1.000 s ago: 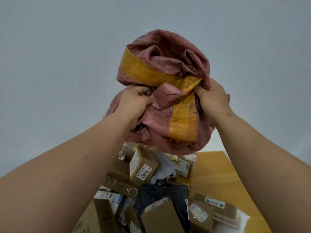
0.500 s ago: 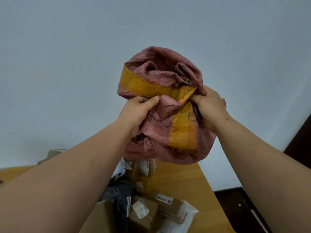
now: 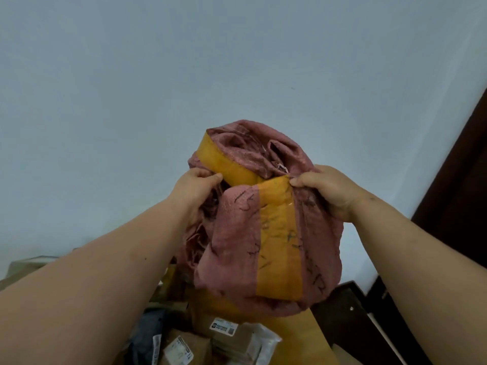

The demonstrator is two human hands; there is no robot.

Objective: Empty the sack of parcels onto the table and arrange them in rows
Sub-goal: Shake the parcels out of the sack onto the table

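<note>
A: Nearest the camera, what is cut off or hard to read?

B: Both forearms enter from the lower corners and are cropped by the frame. Below them, the parcels lie in a heap at the bottom edge: brown cardboard boxes with white printed labels, one flat pack in clear plastic film, and a dark grey soft bag. The left forearm covers most of the heap, and the label print is too small to read. The table shows only as a strip of yellow wood on the right of the heap.

A: And above the table?

B: The sack, a pinkish-red woven plastic fabric with a broad orange band, is held up in the air over the table's far end, bunched into a rounded, crumpled bundle. Dark handwriting crosses the band and fabric; it is illegible. Frayed threads hang on its left side.

A: How do the fingers lie?

B: The left hand grips a fold at the sack's upper left, fingers curled into the cloth. The right hand pinches the band's upper edge between thumb and curled fingers.

A: Farthest back?

B: A plain pale wall, smooth and matt; a dark brown door is cropped at the right.
</note>
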